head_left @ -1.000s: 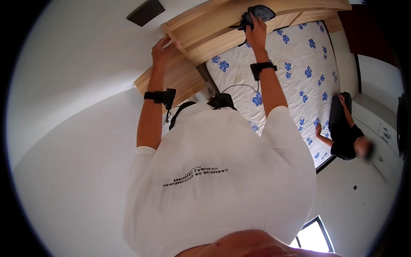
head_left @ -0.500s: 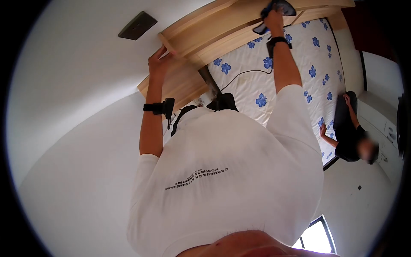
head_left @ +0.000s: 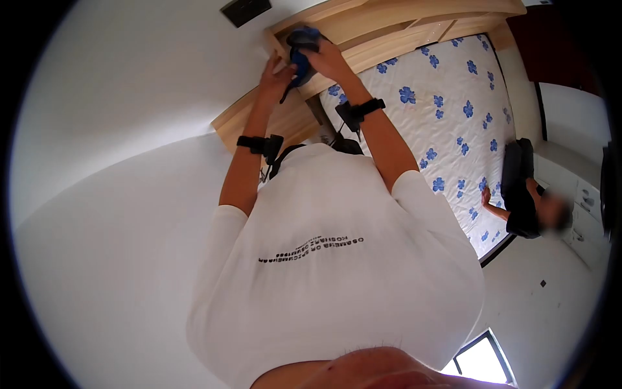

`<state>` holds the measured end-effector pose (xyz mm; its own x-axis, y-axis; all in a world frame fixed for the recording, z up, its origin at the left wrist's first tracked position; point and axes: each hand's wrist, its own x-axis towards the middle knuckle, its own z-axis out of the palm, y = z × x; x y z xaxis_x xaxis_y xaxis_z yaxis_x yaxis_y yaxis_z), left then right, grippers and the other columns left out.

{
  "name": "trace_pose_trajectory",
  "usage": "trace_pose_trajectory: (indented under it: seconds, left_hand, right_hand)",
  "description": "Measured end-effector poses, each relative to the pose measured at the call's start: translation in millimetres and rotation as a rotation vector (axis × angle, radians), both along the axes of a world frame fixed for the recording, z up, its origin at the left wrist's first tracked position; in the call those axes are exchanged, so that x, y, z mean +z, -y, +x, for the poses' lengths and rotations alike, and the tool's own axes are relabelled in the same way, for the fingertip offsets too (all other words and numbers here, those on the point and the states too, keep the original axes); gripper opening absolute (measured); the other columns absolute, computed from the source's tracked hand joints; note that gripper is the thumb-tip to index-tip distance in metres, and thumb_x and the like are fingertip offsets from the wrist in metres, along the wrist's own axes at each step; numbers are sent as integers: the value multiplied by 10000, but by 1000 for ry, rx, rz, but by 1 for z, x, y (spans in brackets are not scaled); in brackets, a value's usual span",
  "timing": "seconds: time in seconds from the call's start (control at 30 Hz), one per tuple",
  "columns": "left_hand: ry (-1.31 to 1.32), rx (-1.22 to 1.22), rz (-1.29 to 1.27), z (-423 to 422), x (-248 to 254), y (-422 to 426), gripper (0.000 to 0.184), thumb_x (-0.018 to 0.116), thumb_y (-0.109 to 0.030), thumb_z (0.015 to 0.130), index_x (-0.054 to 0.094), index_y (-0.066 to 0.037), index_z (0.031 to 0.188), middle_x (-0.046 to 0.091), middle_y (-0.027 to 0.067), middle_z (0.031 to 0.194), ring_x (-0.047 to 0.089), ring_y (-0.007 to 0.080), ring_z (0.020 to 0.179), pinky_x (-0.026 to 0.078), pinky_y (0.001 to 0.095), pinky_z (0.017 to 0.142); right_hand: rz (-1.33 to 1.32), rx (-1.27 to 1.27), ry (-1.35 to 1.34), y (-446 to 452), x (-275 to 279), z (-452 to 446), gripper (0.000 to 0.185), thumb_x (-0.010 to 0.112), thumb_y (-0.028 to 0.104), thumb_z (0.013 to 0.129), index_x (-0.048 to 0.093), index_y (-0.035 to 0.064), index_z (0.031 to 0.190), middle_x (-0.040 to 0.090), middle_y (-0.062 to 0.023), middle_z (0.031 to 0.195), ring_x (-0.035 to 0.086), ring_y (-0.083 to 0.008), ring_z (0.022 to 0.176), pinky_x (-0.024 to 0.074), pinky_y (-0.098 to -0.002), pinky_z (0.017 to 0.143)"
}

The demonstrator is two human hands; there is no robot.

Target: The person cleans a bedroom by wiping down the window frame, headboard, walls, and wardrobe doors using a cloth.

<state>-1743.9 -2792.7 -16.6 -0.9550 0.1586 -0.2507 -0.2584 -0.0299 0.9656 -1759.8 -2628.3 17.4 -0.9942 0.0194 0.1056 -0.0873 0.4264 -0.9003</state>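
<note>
while both arms reach up and away: white shirt (head_left: 337, 285) fills the near view, rows of dark lettering across the chest reading upside down.
wrists: a left strap (head_left: 249, 142) and a right strap (head_left: 370, 106), both black, each bearing a small dark box.
left hand: left hand (head_left: 275, 79) raised at the near end of the woodwork; thumb and forefinger spread apart, thumb tip over the blue edge of the cloth; other fingers overlap, cannot tell how they lie.
right hand: right hand (head_left: 328, 62) closed on the cloth from the other side, pinching it between thumb and fingers; fingertips partly hidden in the folds.
cloth: blue and dark cloth (head_left: 304, 36), bunched, between the two hands at the left end of the headboard; a dark tail hangs below the left thumb. how firmly it meets the wood, cannot tell.
headboard: pale wooden headboard (head_left: 389, 27), long, running off to the right; a wooden side panel (head_left: 290, 123) stands past the left forearm.
bed: white mattress (head_left: 414, 126) printed with blue flowers, alongside the headboard.
across the bed: another person (head_left: 518, 201) in dark clothes, one hand flat on the mattress edge.
beyond: white cabinet (head_left: 580, 201) behind that person; bright window (head_left: 483, 362) at lower right.
</note>
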Motion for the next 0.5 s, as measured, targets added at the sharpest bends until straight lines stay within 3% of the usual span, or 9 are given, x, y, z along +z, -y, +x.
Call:
trace_pose_trajectory:
  seconds: [0.03,0.07,0.1,0.17,0.3,0.37,0.5]
  left_hand:
    - [72,-99,40,4,16,0,711,627,-6,852,306,-36,1486,555,148,1282,666,181,949,561,289,741]
    - [169,-94,3,8,29,-2,568,558,-16,872,397,-35,1415,610,139,1156,680,182,836,562,304,661]
    - [173,-88,-1,8,26,5,568,558,-16,872,397,-35,1415,610,139,1156,680,182,836,562,304,661]
    - [179,-294,-120,4,15,24,376,545,-174,958,486,-67,1313,637,101,1093,686,225,891,563,298,732]
    - [100,-260,-79,-14,2,45,278,493,-166,967,540,-18,1197,678,108,997,699,221,846,570,284,699]
    - [121,-44,142,-10,1,39,247,498,-150,945,589,26,1094,677,98,895,703,239,748,607,345,708]
    - [93,-5,94,-2,-41,34,262,459,-144,956,572,34,1112,676,128,894,706,260,746,615,359,730]
  right_hand:
    - [-4,66,-48,10,-4,-2,415,627,351,844,663,-13,1040,654,-280,903,610,-453,930,493,-452,810]
    - [185,107,-66,18,-8,-3,452,620,313,824,631,7,1156,649,-281,997,611,-457,935,502,-458,826]
    - [180,112,-64,25,-16,-7,452,620,313,824,631,7,1156,649,-281,997,611,-457,935,502,-458,826]
    - [348,-3,-332,43,-31,-11,473,602,207,804,583,92,1263,640,-223,1110,586,-413,1036,493,-455,867]
    - [489,45,-100,56,-25,-19,517,590,238,788,556,79,1278,583,-274,1144,560,-434,1050,495,-482,872]
    - [522,67,-128,56,-28,-18,525,602,266,787,559,83,1277,576,-271,1138,563,-429,1041,496,-484,872]
    - [631,0,-271,54,-28,19,492,637,268,793,587,97,1251,572,-249,1097,570,-404,1027,506,-468,856]
